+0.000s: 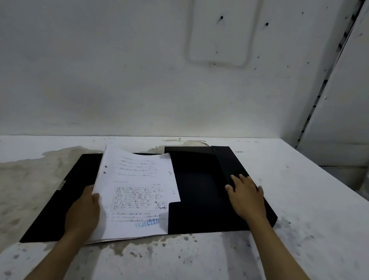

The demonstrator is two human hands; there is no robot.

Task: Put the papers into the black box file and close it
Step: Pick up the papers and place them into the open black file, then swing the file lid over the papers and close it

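On the worn white table (310, 218) the black box file (202, 205) is lying open, the papers (137, 190) only partly over its tray, left hand (82, 214) pinching their edge, right hand (245, 197) pressing flat and spread on the spine; seating and closing are remaining.

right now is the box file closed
No, the box file lies open on the table, the left hand holding the papers over it and the right hand resting on its side wall.
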